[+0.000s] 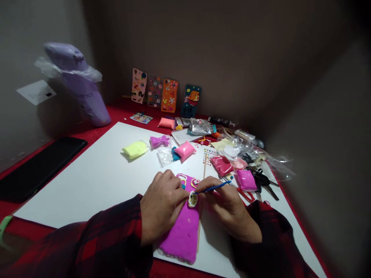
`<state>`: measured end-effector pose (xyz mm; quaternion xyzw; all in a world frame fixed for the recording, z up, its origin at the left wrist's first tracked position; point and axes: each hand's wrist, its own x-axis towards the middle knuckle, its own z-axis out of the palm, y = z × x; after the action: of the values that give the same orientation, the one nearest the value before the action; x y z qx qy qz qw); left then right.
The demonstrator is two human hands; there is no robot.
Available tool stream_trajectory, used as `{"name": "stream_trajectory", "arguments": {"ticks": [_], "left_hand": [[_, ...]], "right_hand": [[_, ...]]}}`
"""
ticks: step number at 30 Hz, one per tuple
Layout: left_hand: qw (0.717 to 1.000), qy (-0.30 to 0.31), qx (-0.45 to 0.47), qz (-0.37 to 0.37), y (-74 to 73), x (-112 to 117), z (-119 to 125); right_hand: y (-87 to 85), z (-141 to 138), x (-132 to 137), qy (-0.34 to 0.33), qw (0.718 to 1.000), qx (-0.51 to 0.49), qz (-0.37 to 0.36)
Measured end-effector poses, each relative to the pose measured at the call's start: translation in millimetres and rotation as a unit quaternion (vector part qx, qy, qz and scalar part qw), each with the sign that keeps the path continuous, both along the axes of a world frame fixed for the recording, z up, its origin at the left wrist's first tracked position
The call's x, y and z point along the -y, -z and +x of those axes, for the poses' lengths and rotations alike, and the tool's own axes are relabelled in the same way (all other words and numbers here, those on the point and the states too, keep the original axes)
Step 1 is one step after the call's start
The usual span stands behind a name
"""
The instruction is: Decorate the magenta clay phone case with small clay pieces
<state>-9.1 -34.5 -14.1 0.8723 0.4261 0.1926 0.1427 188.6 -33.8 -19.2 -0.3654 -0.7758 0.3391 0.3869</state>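
A phone case (182,235) covered in magenta clay lies on the white board in front of me. Near its upper part sits an oval clay piece (193,200) with a white rim and a yellow, dark-speckled middle. My right hand (227,206) pinches a thin blue modelling tool (216,187), its tip at the top of that oval. With curled fingers, my left hand (165,200) holds the case at its left side, fingertips beside the oval. Higher on the case are a pink, white and yellow round piece (195,182) and a white-outlined shape (182,178), partly behind my left hand.
A wooden stick (199,220) lies along the case's right side. Clay packets in yellow (135,149), pink (185,150) and red (222,165) sit beyond, with scissors (246,194) and keys (268,185) at right. Several decorated cases (169,95) lean on the wall; a black phone (43,166) lies left.
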Motion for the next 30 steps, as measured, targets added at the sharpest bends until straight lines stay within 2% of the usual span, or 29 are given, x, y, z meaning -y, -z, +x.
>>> {"name": "stream_trajectory", "arguments": {"ticks": [7,13,23,30], "left_hand": [[1.0,-0.001,0.002,0.001,-0.2,2.2,-0.5],[1.0,-0.007,0.008,-0.006,0.1,0.5,1.5],[1.0,0.009,-0.014,-0.01,0.9,-0.3,0.5],[1.0,-0.002,-0.013,-0.008,0.0,-0.2,1.6]], "right_hand": [[0.8,0.4,0.9,0.006,1.0,0.003,-0.013],[0.9,2.8,3.0,0.057,0.998,-0.001,-0.029],[2.1,1.4,2.2,0.045,0.998,0.02,-0.03],[1.3,1.8,4.0,0.058,0.998,0.009,-0.033]]}}
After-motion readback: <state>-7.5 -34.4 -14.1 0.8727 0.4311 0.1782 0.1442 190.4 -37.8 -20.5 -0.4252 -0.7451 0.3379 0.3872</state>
